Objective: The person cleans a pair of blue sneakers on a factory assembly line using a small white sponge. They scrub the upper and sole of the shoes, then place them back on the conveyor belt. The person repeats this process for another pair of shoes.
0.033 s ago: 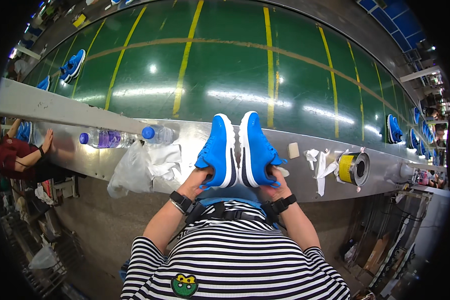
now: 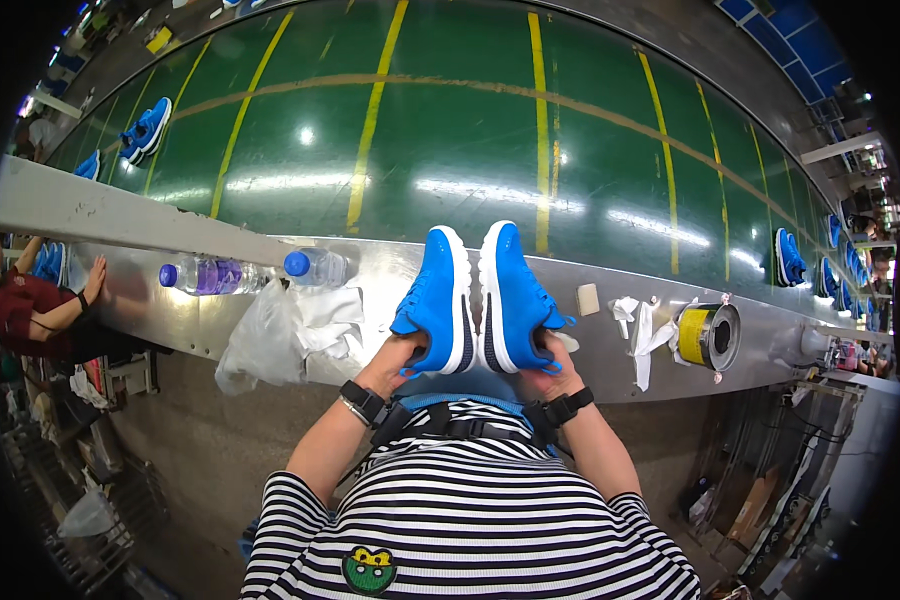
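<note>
Two blue sneakers with white soles are held side by side in front of me, toes pointing away and soles facing each other. My left hand (image 2: 395, 366) is closed round the heel end of the left sneaker (image 2: 434, 295). At the heel end of the right sneaker (image 2: 514, 290), my right hand (image 2: 554, 374) grips the collar, with some fingers hidden inside or behind it. The soles are almost touching along the middle. Both shoes are over the metal ledge (image 2: 610, 340), and their toes reach the edge of the green conveyor belt (image 2: 450, 140).
Left on the ledge are two plastic bottles (image 2: 210, 277) (image 2: 315, 267), a clear plastic bag (image 2: 260, 345) and white paper (image 2: 332, 320). A pale block (image 2: 587, 299), paper scraps (image 2: 646, 345) and a yellow-labelled can (image 2: 708, 335) lie right. More blue sneakers (image 2: 146, 131) (image 2: 788, 258) sit along the belt. A co-worker's hand (image 2: 94, 281) rests at far left.
</note>
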Motion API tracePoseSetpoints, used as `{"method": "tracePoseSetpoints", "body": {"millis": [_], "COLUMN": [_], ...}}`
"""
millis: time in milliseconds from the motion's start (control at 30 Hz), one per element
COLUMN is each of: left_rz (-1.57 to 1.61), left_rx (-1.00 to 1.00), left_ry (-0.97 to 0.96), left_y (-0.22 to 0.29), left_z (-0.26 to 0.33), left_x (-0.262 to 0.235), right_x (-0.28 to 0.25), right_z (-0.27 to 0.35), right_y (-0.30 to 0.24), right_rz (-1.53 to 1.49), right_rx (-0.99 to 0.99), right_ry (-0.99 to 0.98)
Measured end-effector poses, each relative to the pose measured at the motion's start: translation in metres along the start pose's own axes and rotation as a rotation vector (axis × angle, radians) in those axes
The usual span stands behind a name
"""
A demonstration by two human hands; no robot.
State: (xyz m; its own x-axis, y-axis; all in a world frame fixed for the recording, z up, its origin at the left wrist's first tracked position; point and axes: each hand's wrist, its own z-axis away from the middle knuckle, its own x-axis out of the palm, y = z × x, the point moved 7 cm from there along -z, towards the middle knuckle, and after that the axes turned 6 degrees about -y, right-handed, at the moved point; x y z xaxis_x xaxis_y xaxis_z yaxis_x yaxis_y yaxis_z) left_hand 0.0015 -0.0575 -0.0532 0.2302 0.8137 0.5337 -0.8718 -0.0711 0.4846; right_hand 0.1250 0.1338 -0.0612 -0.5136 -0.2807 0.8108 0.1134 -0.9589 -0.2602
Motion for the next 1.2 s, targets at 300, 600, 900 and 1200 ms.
{"method": "tracePoseSetpoints", "body": {"millis": [300, 600, 900, 1200], "left_rz": [-0.077, -0.074, -0.487, -0.816], "left_rx": [-0.015, 0.053, 0.399, 0.699], "left_ry": [-0.120, -0.063, -0.155, 0.087], "left_y": [-0.006, -0.011, 0.020, 0.030], "left_z": [-0.008, -0.010, 0.001, 0.014], "left_x": [-0.006, -0.015, 0.000, 0.003], "right_x": [0.008, 0.008, 0.023, 0.023], "right_z": [0.003, 0.010, 0.017, 0.011], "right_y": [-0.003, -0.013, -0.029, -0.026], "right_rz": [0.065, 0.280, 0.493, 0.671], "right_rx": [-0.041, -0.056, -0.145, -0.282], "right_ry": [-0.011, -0.030, 0.004, -0.031]}}
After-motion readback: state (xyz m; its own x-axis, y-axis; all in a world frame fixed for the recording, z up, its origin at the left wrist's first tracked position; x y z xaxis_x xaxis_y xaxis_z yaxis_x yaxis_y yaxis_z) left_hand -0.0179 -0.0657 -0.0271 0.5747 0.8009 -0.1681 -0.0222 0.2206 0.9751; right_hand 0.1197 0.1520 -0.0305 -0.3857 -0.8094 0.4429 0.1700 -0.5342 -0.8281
